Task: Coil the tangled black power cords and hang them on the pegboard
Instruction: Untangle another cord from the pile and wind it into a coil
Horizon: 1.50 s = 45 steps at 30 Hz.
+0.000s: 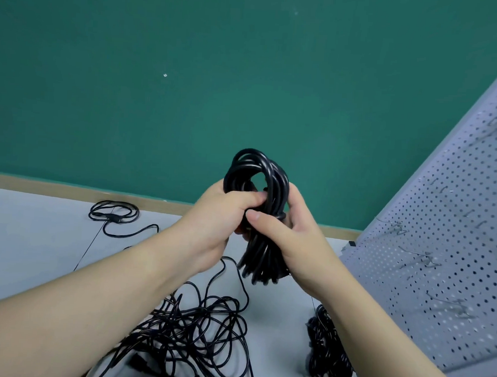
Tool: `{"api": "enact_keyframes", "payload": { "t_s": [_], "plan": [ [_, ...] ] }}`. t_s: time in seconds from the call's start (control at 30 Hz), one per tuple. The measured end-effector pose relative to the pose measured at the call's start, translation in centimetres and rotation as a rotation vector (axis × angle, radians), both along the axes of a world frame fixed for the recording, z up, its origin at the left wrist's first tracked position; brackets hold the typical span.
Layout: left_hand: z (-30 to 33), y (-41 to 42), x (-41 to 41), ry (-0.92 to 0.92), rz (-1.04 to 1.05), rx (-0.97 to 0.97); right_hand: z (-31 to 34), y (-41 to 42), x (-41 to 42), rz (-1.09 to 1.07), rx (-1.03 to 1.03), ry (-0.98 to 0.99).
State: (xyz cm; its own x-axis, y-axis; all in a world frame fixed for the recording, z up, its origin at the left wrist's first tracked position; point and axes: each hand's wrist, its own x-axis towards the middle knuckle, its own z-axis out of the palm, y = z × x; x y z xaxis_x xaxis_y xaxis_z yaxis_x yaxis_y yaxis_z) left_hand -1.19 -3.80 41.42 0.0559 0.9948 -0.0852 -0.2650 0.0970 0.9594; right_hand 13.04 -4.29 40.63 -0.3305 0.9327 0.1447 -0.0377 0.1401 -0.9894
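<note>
Both hands (220,215) (294,234) grip glossy black looped cord bundle (258,189).

Your left hand (220,215) and right hand (293,237) are raised together, fingers curled around the coiled cord (257,212), thumbs facing you.

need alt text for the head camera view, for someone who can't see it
Two bare hands hold a coiled black power cord up before a green wall: the left hand and right hand both grip its middle. Below, a tangled pile of cords lies on a pale surface, with a grey pegboard and its wire hooks at right.
</note>
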Motion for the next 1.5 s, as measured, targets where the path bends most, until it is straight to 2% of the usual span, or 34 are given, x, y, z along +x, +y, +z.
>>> {"api": "enact_keyframes", "payload": {
  "t_s": [0.27,0.47,0.57,0.8,0.93,1.23,1.5],
  "plan": [
    [-0.8,0.4,0.7,0.076,-0.024,0.004,-0.7,-0.2,1.1,-0.022,-0.051,0.017],
    [-1.0,0.7,1.0,0.005,-0.203,0.090,-0.3,0.0,3.1,-0.108,-0.120,0.075],
    [-1.8,0.5,2.0,0.027,-0.201,0.112,-0.6,0.0,3.9,-0.169,-0.168,0.139],
    [-1.9,0.4,3.9,0.158,-0.186,0.212,0.3,-0.7,7.0,-0.177,-0.177,-0.035],
    [-1.5,1.1,5.4,0.185,-0.204,0.269,0.8,-0.2,9.8,-0.254,-0.137,-0.035],
    [-5.2,2.4,10.7,0.161,-0.261,0.134,-1.3,1.1,15.9,-0.236,-0.220,-0.163],
    [-14.9,4.2,16.3,0.119,-0.222,-0.190,-10.3,2.8,19.8,-0.302,-0.410,-0.246]
  ]
}}
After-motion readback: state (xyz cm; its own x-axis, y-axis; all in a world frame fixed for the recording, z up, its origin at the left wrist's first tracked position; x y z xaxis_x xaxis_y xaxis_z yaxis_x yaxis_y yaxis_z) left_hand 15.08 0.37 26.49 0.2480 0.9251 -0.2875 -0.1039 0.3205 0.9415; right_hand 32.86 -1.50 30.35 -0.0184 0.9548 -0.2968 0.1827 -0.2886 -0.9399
